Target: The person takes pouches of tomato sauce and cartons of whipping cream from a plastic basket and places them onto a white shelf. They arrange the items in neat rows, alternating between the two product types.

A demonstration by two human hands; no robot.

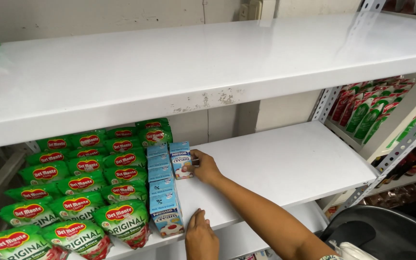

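A: Two white shelves; the lower bears green sauce pouches, at least fifteen showing, beside one row of four blue cream cartons, running front to back.

B: Grips?

A: Right hand pinches a fifth carton, upright, just right of the row's rear. Left hand, fingers flat, touches the front carton.

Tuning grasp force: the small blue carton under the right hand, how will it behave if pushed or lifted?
The blue carton looks like a stiff, flat-sided box, so it should slide rather than roll. It stands upright and narrow, so a high push may tip it. The white shelf looks glossy, so it probably slides easily under the right hand.
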